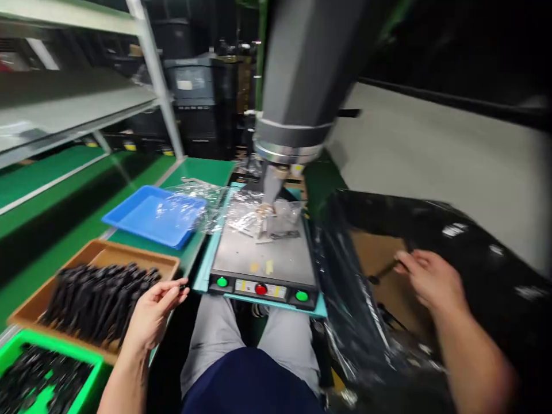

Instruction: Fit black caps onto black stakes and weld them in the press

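Note:
My left hand (156,310) is closed in a pinch on a small black part (183,286), just right of the brown tray (97,251), which holds many long black parts (97,299). Over a box lined with black plastic (353,299), my right hand (429,279) pinches one end of a thin black part (383,271). Between the hands stands a machine base (263,253) with two green buttons and a red one. Small metal pieces and clear plastic lie on its plate, under the machine's head (293,126).
A blue tray (150,215) with clear film (211,201) lies at the left. A green bin (97,368) of small black parts sits at the lower left. Shelving with a metal post (161,80) rises at the upper left. Dark crates (194,83) are stacked behind.

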Available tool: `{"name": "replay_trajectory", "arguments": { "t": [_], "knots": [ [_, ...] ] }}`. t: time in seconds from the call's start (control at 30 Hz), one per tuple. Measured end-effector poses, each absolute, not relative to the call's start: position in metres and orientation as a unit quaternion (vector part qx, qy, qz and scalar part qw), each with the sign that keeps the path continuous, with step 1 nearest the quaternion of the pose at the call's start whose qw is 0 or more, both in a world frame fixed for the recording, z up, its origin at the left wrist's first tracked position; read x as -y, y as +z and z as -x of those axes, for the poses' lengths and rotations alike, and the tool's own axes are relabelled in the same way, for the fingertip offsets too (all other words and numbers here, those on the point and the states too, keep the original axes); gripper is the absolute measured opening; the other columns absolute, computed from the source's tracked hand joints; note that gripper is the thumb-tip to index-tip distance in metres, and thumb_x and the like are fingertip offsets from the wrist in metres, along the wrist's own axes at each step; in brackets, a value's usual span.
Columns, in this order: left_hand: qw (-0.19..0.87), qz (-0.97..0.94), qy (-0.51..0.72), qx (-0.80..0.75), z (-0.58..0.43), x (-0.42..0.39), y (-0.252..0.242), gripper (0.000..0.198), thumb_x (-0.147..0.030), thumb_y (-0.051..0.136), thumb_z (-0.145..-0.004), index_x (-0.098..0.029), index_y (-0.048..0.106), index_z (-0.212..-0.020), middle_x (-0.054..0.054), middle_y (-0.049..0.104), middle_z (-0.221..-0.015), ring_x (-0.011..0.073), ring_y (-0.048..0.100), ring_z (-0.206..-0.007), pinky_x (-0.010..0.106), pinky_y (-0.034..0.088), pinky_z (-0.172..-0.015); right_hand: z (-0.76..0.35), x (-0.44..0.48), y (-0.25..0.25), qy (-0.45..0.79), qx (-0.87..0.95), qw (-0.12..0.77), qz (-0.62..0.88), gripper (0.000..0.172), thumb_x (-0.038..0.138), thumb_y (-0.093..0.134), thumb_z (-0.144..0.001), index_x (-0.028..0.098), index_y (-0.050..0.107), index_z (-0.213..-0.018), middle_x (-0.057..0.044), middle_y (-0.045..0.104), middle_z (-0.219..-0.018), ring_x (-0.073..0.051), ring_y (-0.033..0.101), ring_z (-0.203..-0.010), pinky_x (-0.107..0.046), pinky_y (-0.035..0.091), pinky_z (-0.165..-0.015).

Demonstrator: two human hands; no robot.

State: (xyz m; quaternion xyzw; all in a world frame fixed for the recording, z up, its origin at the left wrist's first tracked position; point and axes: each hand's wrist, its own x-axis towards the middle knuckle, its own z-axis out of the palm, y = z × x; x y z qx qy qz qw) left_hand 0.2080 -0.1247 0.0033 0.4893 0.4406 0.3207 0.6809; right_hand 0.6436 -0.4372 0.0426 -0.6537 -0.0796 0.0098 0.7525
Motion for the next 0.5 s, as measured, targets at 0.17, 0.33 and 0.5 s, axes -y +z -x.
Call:
{"name": "replay_trajectory", "arguments": {
  "t": [0.17, 0.33, 0.5],
  "knots": [
    [0.786, -0.454, 0.227, -0.353, -0.282, 0.141, 0.004, 0.036, -0.031, 0.090, -0.053, -0.014, 0.070, -0.077, 0.011, 0.074, -0.101, 0.0253, 0.072, -0.091, 0.040, 0.057, -0.092, -0.588, 0.425, 0.056, 0.081, 0.143, 0.815, 0.555, 0.042, 0.030, 0.091, -0.058, 0.021, 0.059, -0.084, 0.000, 0.066, -0.071, -0.016, 0.067, -0.065, -0.023, 0.055, -0.051],
    [0.852, -0.401, 0.210, -0.263, -0.332, 0.180, 0.016, 0.037, -0.023, 0.090, -0.056, -0.014, 0.068, -0.084, 0.008, 0.074, -0.097, 0.0234, 0.071, -0.093, 0.040, 0.054, -0.095, -0.508, 0.372, 0.031, 0.173, 0.164, 0.828, 0.508, 0.034, 0.034, 0.084, -0.071, 0.023, 0.058, -0.089, 0.000, 0.067, -0.082, -0.017, 0.069, -0.078, -0.026, 0.060, -0.063],
    [0.830, -0.400, 0.300, -0.247, -0.344, 0.196, 0.016, 0.036, -0.026, 0.088, -0.057, -0.016, 0.065, -0.082, 0.009, 0.074, -0.101, 0.0213, 0.070, -0.092, 0.037, 0.055, -0.084, -0.468, 0.335, 0.003, 0.199, 0.119, 0.847, 0.479, 0.033, 0.034, 0.083, -0.071, 0.022, 0.057, -0.087, -0.001, 0.067, -0.087, -0.018, 0.069, -0.084, -0.032, 0.061, -0.072]
  ]
}}
